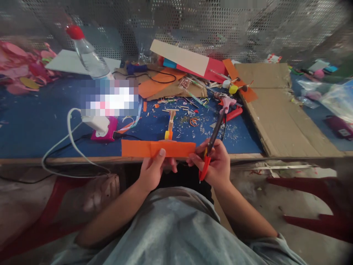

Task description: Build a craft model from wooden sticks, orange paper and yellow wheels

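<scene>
My left hand (153, 171) pinches a long folded strip of orange paper (158, 148) at its middle, thumb on top, at the table's front edge. My right hand (216, 163) is closed round a pair of scissors (212, 145) with red handles and dark blades that point up and away over the blue table top (41, 125); its fingertips also touch the strip's right end. Just behind the strip stands a small stick model with a yellow and orange base (169, 129).
Paper scraps and sticks litter the blue top. A flat cardboard sheet (275, 110) lies at the right, a clear bottle with a red cap (88, 55) at the back left, a white charger with cable (95, 123) on a pink device, orange sheets (157, 84) behind.
</scene>
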Action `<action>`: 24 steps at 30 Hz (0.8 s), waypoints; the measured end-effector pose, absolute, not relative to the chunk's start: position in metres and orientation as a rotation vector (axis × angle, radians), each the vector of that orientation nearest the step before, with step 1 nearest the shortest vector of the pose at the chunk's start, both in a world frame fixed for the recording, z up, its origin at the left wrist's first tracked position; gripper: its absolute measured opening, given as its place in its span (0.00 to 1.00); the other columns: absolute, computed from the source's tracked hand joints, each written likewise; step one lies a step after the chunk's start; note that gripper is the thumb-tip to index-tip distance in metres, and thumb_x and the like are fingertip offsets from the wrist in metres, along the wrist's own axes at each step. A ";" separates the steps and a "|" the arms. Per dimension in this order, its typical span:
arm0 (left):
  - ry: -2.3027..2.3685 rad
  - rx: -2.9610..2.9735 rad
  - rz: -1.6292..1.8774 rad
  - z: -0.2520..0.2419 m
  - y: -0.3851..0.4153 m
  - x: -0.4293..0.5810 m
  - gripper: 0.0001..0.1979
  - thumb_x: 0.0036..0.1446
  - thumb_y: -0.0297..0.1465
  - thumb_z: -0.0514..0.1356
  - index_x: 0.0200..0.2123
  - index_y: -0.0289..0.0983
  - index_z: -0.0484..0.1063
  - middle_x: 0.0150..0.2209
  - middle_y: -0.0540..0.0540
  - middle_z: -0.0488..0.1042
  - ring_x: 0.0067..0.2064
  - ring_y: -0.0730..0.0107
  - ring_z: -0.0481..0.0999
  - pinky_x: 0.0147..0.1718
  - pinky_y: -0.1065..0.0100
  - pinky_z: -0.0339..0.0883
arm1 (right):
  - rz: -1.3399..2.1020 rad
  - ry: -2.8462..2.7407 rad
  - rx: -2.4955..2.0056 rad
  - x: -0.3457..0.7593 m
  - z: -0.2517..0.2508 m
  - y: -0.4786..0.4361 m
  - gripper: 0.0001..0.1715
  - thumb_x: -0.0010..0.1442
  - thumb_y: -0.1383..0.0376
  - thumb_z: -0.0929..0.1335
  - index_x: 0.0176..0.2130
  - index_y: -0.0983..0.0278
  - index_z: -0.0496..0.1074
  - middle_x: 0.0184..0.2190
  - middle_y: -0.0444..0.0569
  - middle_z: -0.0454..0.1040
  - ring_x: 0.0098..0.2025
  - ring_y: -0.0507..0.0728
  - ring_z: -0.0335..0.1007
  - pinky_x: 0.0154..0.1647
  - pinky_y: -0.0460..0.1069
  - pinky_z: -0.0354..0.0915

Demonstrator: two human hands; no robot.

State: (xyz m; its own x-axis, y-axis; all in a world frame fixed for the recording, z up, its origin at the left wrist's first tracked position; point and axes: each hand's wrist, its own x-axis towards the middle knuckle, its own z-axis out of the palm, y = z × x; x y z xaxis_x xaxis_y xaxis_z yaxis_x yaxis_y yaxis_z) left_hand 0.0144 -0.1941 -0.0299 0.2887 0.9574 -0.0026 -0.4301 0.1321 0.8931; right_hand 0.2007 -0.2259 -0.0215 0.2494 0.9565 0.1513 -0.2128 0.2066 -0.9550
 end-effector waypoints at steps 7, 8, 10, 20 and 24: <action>0.794 0.942 1.094 -0.034 -0.199 0.011 0.32 0.64 0.62 0.69 0.41 0.35 0.79 0.26 0.47 0.80 0.25 0.65 0.81 0.26 0.64 0.81 | 1.014 -0.998 -1.014 0.202 -0.019 -0.228 0.29 0.55 0.60 0.86 0.43 0.55 0.69 0.27 0.33 0.78 0.21 0.52 0.79 0.24 0.48 0.82; 0.804 0.957 1.101 -0.034 -0.199 0.011 0.33 0.64 0.62 0.69 0.40 0.35 0.79 0.26 0.47 0.80 0.25 0.65 0.81 0.26 0.64 0.82 | 1.006 -0.993 -1.015 0.202 -0.019 -0.227 0.28 0.56 0.59 0.86 0.43 0.55 0.69 0.27 0.34 0.79 0.21 0.52 0.79 0.24 0.48 0.81; 0.808 0.990 1.102 -0.033 -0.200 0.011 0.33 0.65 0.62 0.68 0.40 0.35 0.80 0.27 0.46 0.81 0.26 0.65 0.82 0.28 0.63 0.83 | 0.951 -0.990 -1.033 0.203 -0.021 -0.226 0.28 0.56 0.58 0.86 0.43 0.55 0.69 0.30 0.36 0.80 0.24 0.52 0.80 0.25 0.47 0.80; 0.874 0.986 1.185 -0.031 -0.198 0.003 0.29 0.63 0.58 0.72 0.35 0.36 0.79 0.25 0.47 0.80 0.26 0.66 0.80 0.25 0.65 0.79 | 0.779 -1.015 -1.089 0.210 -0.025 -0.221 0.29 0.54 0.58 0.86 0.43 0.55 0.69 0.27 0.34 0.77 0.24 0.50 0.73 0.25 0.45 0.75; 0.892 1.043 1.264 -0.035 -0.193 -0.006 0.23 0.66 0.52 0.73 0.36 0.37 0.81 0.27 0.48 0.80 0.27 0.66 0.80 0.26 0.66 0.79 | 0.748 -0.996 -1.068 0.211 -0.024 -0.222 0.28 0.55 0.58 0.87 0.42 0.55 0.70 0.27 0.34 0.77 0.22 0.50 0.73 0.23 0.45 0.75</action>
